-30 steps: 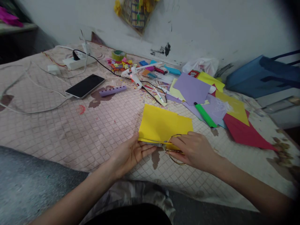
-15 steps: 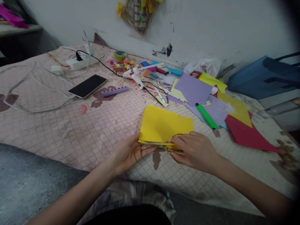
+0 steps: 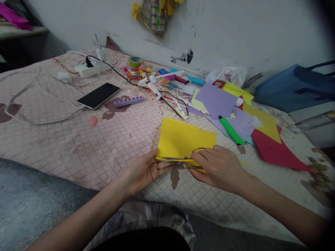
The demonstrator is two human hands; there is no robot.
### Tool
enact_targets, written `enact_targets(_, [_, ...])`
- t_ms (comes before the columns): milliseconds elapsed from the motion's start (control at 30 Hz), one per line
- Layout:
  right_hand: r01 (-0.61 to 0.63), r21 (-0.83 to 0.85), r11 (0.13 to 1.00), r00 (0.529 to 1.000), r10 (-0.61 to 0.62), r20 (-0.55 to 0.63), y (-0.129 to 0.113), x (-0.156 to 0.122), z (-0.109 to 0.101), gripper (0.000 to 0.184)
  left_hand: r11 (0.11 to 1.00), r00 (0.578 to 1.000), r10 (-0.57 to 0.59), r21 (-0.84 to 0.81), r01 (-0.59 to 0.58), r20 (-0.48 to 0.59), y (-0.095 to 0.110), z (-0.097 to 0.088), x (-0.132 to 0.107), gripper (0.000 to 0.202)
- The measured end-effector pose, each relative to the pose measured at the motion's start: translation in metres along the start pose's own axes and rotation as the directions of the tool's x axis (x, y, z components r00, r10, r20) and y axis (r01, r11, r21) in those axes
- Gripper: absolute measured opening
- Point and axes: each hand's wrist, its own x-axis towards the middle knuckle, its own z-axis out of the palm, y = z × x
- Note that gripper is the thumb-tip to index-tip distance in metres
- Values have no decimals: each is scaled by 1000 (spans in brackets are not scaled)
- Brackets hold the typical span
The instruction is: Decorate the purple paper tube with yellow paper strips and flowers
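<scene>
My left hand [image 3: 143,172] pinches the yellow paper sheet [image 3: 183,139] above the quilted pink mattress [image 3: 78,150]. My right hand [image 3: 220,167] grips the gold-ringed scissors [image 3: 197,149], blades along the sheet's lower edge. Step: cutting. Next move calls for closing the blades.

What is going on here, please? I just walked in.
A person's left hand holds a sheet of yellow paper at its lower edge, and the right hand grips gold-handled scissors there. Both rest over a quilted bedsheet, near a green highlighter and a hot glue gun.
</scene>
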Motion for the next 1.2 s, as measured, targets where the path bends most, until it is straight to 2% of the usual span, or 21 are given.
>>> enact_targets(467, [42,31,999,999,-42,0,3,-2,2,23,1000,1000,-11,0,11,9,-1,0,1,34])
enact_targets(700, [17,53,998,1000,-17,1,4,-3,2,22,1000,1000,-7,-16,7,10,-1,0,0,33])
enact_targets(833, [-10,41,999,1000,9,10,1,0,-1,21,1000,1000,-12,6,11,7,-1,2,-2,33])
enact_targets(1033, [24,12,1000,1000,-24,-3,0,5,-3,22,1000,1000,-24,-5,24,-4,-1,6,-1,33])
enact_targets(1200, [43,4,999,999,-43,-6,1,6,-3,23,999,998,-41,-33,42,40,-1,4,1,34])
